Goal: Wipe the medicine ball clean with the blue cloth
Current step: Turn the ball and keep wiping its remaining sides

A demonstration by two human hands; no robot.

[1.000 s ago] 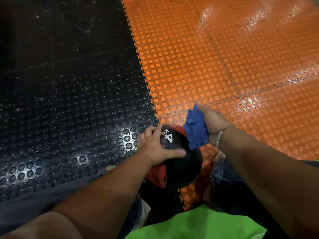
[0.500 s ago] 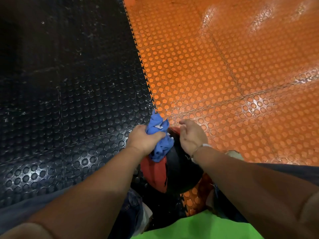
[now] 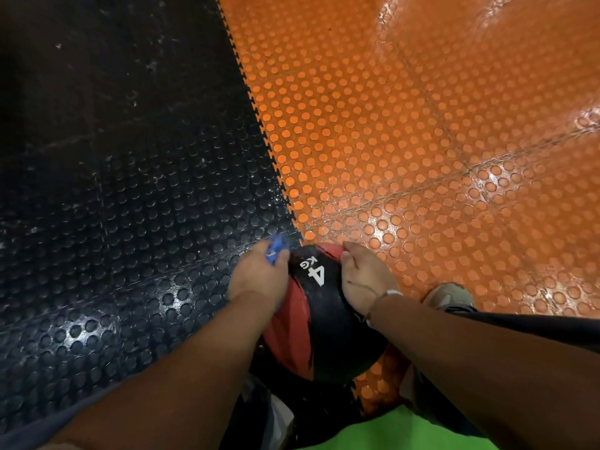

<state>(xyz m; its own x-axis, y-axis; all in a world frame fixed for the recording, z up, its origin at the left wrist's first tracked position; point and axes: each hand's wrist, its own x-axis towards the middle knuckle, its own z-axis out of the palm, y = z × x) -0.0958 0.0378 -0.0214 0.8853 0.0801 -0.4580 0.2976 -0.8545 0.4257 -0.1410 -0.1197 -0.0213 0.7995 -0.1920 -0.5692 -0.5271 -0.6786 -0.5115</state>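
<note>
Head view looks down at a medicine ball [image 3: 328,323], red and black, with a white "4 KG" on top. It sits low between the person's legs, right where the black floor mat [image 3: 130,222] meets the orange floor mat [image 3: 422,157].

The left hand [image 3: 256,277] has its grip closed on the blue cloth [image 3: 276,251]. Only a small bit of cloth pokes out past the fingers. This hand touches the ball's left side, so the ball lies just to its right. The right hand [image 3: 363,280] rests on the ball's other side, fingers laid over the curve and holding nothing else. I think it is keeping the ball from rolling.

The ball is round, so it has no long way. The cloth hand is the one to rub, and it should slide right, across the top.

Both mats have round bumps and look shiny. A shoe [image 3: 449,295] sits on the orange mat, near the right wrist.
</note>
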